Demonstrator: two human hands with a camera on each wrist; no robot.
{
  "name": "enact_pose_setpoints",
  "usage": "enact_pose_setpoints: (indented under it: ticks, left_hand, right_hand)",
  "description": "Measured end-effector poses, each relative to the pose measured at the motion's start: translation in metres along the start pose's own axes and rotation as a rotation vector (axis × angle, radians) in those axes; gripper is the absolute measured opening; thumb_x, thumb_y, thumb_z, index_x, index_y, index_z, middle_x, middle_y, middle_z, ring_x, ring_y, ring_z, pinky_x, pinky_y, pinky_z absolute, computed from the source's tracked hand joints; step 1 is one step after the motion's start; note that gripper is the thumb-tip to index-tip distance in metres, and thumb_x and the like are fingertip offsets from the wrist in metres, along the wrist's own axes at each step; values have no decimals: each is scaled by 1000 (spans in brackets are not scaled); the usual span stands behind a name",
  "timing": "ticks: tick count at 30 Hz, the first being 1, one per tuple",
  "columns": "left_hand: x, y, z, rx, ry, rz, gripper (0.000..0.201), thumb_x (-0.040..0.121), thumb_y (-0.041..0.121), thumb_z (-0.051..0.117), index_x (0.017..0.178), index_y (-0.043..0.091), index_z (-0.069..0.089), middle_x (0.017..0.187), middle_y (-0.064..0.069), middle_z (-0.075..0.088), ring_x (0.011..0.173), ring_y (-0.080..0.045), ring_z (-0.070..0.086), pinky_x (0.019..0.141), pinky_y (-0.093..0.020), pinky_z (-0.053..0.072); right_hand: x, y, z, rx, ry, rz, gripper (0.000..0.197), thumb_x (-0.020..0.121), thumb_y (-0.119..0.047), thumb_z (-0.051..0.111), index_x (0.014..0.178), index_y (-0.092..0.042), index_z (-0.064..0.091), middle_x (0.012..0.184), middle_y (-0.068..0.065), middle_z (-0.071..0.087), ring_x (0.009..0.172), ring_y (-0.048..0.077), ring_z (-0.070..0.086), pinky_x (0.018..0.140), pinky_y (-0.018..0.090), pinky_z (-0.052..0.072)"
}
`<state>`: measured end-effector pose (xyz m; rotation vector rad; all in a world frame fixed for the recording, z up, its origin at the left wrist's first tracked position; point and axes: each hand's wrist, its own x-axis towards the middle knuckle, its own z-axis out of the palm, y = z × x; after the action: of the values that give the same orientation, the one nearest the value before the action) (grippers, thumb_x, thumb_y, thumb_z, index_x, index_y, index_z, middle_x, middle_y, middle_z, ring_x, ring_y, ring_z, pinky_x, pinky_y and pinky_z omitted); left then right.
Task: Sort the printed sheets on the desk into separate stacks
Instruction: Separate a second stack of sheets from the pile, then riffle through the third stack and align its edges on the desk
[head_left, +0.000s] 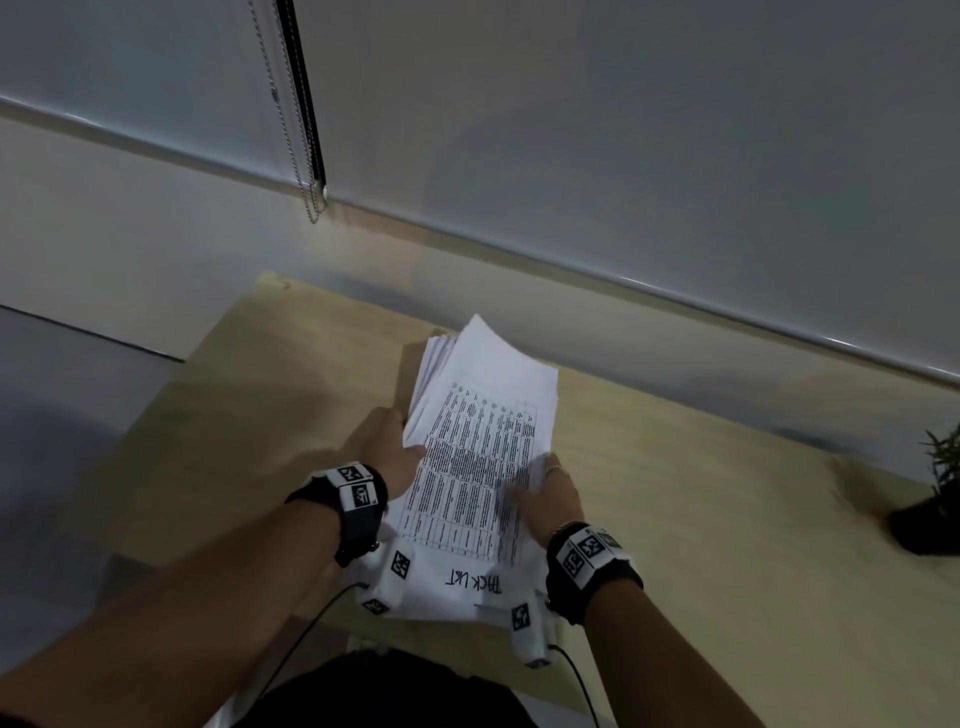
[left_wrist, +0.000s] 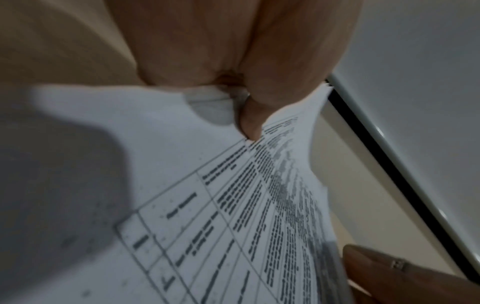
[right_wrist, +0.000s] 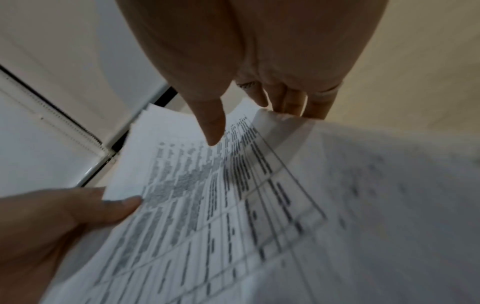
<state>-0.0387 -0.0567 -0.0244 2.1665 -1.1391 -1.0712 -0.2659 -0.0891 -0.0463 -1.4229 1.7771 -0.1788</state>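
Observation:
A stack of white printed sheets (head_left: 478, 467) is held a little above the wooden desk (head_left: 234, 441), its far end fanned and curling upward. The top sheet (left_wrist: 233, 205) carries a printed table, with handwritten words at its near end. My left hand (head_left: 408, 441) grips the stack's left edge, thumb (left_wrist: 250, 129) on top and fingers underneath, out of sight. My right hand (head_left: 545, 483) holds the right edge, thumb (right_wrist: 213, 131) pressed on the table print and fingers (right_wrist: 293, 102) curled behind the paper's edge. Each wrist view also catches the opposite hand at the paper's side.
A small dark potted plant (head_left: 930, 499) stands on the desk at the far right. Behind the desk runs a wall with lowered grey blinds (head_left: 623, 130) and a hanging bead cord (head_left: 306, 156). The desk's left edge drops to grey floor (head_left: 78, 389).

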Motion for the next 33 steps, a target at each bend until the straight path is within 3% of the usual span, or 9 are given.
enact_pose_setpoints:
  ticks: [4,7,10,15,18,20,24,29,33]
  left_hand:
    - [-12,18,-24,-306,-68,148,35,94,11,62,128,16,55,115,-2,70,97,-14,68,73,-22,51]
    - [-20,44,-49,-541,-147,258,41,93,5,61,132,17,54,119,2,70,107,-13,69,91,-34,54]
    - [-23,72,-72,-582,-81,418,38,95,4,59,130,18,54,118,6,70,109,-7,68,91,-23,52]
    - [-36,98,-85,-535,136,643,46,95,15,55,139,11,45,129,0,62,119,-2,58,100,-15,43]
    - [-38,76,-70,-451,-12,573,59,94,25,53,146,22,26,144,2,48,129,-1,49,108,-24,39]
    - [-40,63,-61,-409,-71,530,63,91,28,58,141,26,20,147,1,43,131,-3,47,111,-34,41]
    - [-47,76,-64,-508,2,544,60,89,19,65,131,21,22,127,11,51,109,13,57,97,-21,50]
    - [-70,117,-80,-642,299,778,58,92,7,58,135,19,21,115,3,47,95,9,60,82,-8,47]
    - [-78,138,-87,-504,527,899,37,95,18,55,131,18,48,117,-7,52,105,-4,56,91,-19,46]
  right_hand:
    - [2,-17,-33,424,50,-11,113,66,-31,89,153,-12,20,144,10,50,127,29,53,106,48,45]
    - [-11,-49,-72,604,103,-174,72,66,-21,90,129,-10,57,112,6,72,93,20,72,75,36,62]
    - [-36,-86,-106,710,180,-315,30,72,-12,85,100,-8,73,85,-2,78,79,19,76,63,32,61]
    - [-71,-108,-129,764,319,-588,17,79,-3,78,95,2,74,89,-7,76,78,2,73,65,18,58]
    - [-70,-93,-111,649,331,-541,15,76,-3,80,89,-6,73,83,-10,70,67,-14,66,57,6,50]
    - [-69,-83,-100,626,298,-471,21,73,-4,83,90,1,71,81,-4,72,63,-11,67,54,8,50]
    - [-73,-88,-104,702,347,-449,31,72,-6,84,98,4,71,81,-2,73,66,-1,70,56,16,53]
    - [-94,-119,-127,816,502,-646,47,76,-6,81,115,-16,58,104,-5,67,92,0,67,77,18,54]
    - [-100,-133,-136,723,567,-811,27,83,-8,76,108,-3,64,99,9,71,93,12,68,82,27,55]
